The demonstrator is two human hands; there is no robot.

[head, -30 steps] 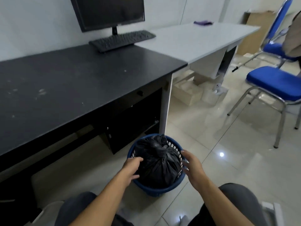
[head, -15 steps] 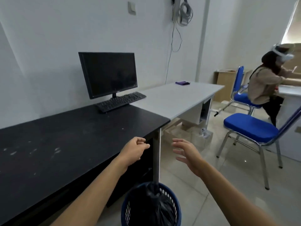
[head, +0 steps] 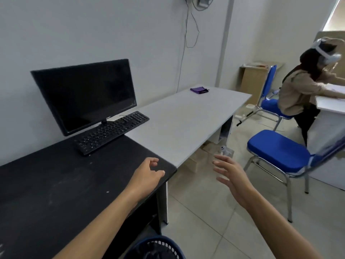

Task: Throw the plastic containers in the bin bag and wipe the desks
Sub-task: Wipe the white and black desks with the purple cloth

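A black desk fills the left, and a light grey desk adjoins it on the right. A purple cloth lies at the grey desk's far end. My left hand hovers over the black desk's front right corner, fingers loosely curled, holding nothing. My right hand is raised above the floor with fingers spread and empty. The blue basket with the black bin bag peeks in at the bottom edge. No plastic containers show.
A black monitor and keyboard stand on the black desk. A blue chair stands on the tiled floor to the right. A seated person works at another table. Cardboard boxes sit under the grey desk.
My view rose from the basket to the desks. Both hands let go of the basket and bag and lifted to desk height; the basket slid to the bottom edge.
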